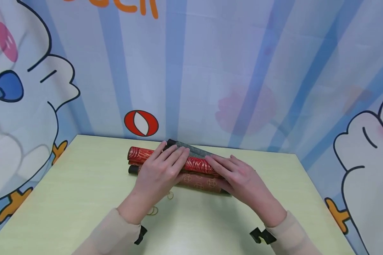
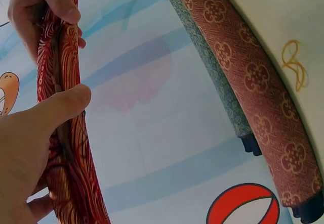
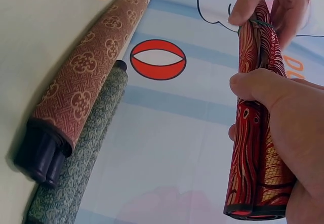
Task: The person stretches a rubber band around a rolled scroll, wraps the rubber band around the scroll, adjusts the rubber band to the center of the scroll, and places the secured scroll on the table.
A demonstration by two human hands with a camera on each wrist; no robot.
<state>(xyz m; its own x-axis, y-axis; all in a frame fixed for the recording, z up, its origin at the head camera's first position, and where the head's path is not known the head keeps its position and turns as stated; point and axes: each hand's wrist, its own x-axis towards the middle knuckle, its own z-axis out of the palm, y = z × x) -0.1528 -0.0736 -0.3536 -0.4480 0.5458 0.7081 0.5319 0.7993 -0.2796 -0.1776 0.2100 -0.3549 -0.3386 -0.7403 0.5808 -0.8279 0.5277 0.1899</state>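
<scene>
A red swirl-patterned brocade scroll [image 1: 196, 164], rolled up, is held lengthwise between both hands. My left hand [image 1: 161, 171] grips its left part, its thumb lying across the roll in the left wrist view. Toward the other end my right hand [image 1: 242, 177] holds it likewise, thumb on the near side [image 3: 288, 123]. A thin dark green band [image 3: 262, 23] circles the red scroll near the left hand. Below and apart from it lie a brown flower-patterned scroll [image 3: 96, 57] with black rod ends and a grey-green scroll [image 3: 93, 133] behind that one.
Thin yellow rubber bands [image 1: 153, 211] lie on the pale table [image 1: 83, 198] near the left wrist, another rubber band [image 1: 170, 195] a little farther in. A printed cloth backdrop [image 1: 198, 71] stands behind the table's back edge.
</scene>
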